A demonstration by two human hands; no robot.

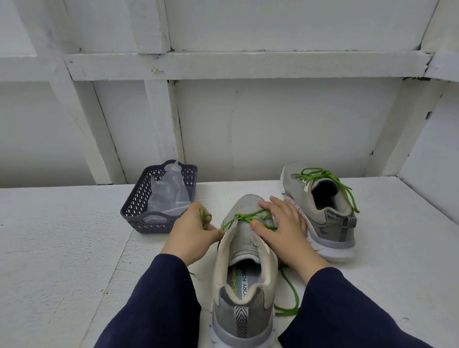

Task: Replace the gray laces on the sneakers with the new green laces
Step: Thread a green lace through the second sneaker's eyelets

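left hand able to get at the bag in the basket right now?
Probably not yet: the left hand grips the lace. The path looks free, though: the basket sits just beyond it, nothing between, and the bag lies uncovered.

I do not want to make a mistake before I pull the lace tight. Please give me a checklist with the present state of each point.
1. Left hand grips the green lace: ok.
2. Right hand steadies the near sneaker: ok.
3. Upper eyelets threaded: not ok, the lace crosses only lower down.
4. Other lace end free of snags: cannot tell, it runs under the right sleeve.
5. Far sneaker laced in green: ok.
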